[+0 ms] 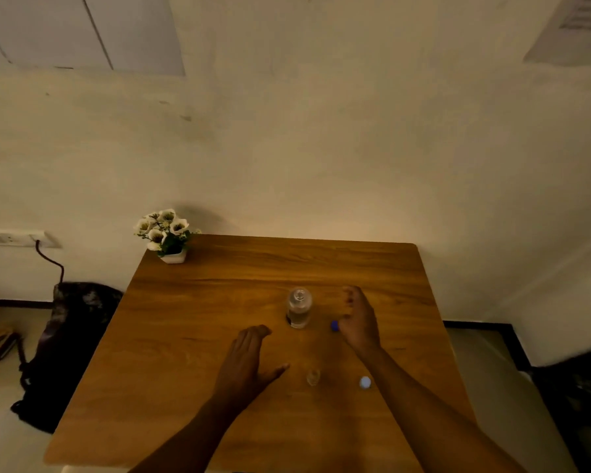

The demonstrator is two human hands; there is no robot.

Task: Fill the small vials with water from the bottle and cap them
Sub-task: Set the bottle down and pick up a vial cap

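A wooden table (219, 336) against a wall. Its left half and far middle are bare, apart from a small flower pot (171, 249) at the far left corner. Near the centre stands a clear bottle (299, 307), uncapped, flanked by the left hand (244, 363) and right hand (359, 319). Between the forearms sit a tiny vial (313, 377) and a white cap (365, 382), narrowing that gap.

Table (219, 336): wood-grain top, smooth, with a soft satin sheen. Bottle (299, 307): clear, glossy, transparent material holding clear liquid; glass or plastic cannot be told. Small vial (313, 377): clear and glossy likewise. Blue cap (334, 325) and pale cap (365, 382): smooth, plastic-looking. Flower pot (173, 257): white, smooth, matt. Wall (321, 148): matt painted plaster, lightly scuffed. Bag (72, 336): dark cloth.
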